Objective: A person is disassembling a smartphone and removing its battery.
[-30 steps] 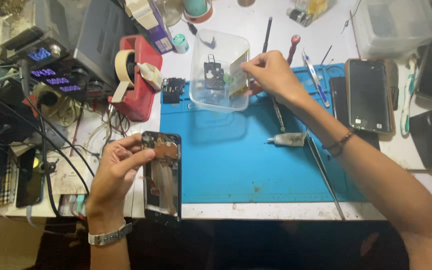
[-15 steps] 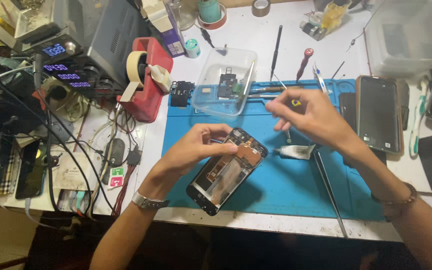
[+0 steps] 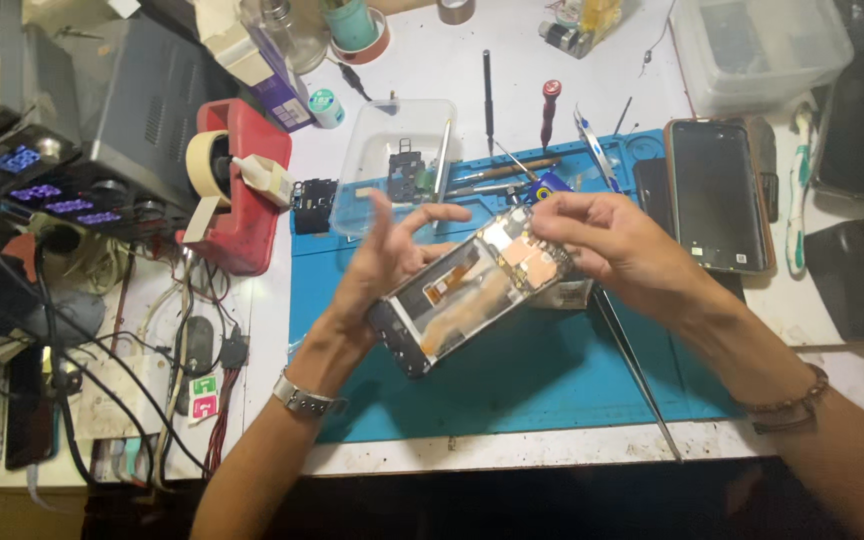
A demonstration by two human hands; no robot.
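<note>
Above the blue mat [image 3: 552, 390] near the counter's front edge, I hold the opened phone [image 3: 467, 290] tilted in the air. My left hand [image 3: 392, 262] props its lower end, fingers spread and barely closed. My right hand [image 3: 607, 240] has its grip pinched on the top end. With so loose a hold, the phone could slip; the exposed orange flex could snag or tear.
</note>
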